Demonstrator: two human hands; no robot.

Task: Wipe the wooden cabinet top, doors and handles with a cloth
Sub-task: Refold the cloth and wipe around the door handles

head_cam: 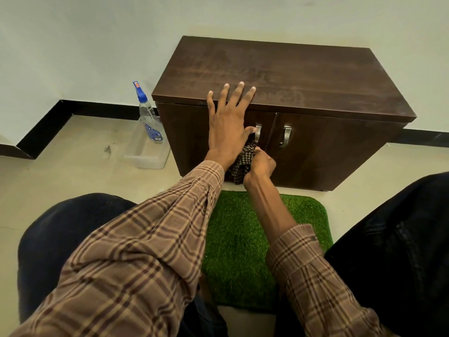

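Observation:
A low dark wooden cabinet stands against the wall, both doors closed, each with a metal handle. My left hand lies flat with spread fingers over the front edge of the cabinet top, its thumb by the left door's handle. My right hand grips a dark checked cloth against the lower part of the left door, just below that handle. The right door's handle is bare. Part of the cloth is hidden behind my left wrist.
A clear spray bottle with a blue nozzle stands in a clear plastic tray left of the cabinet. A green artificial-grass mat lies on the floor between my knees. A black skirting runs along the wall.

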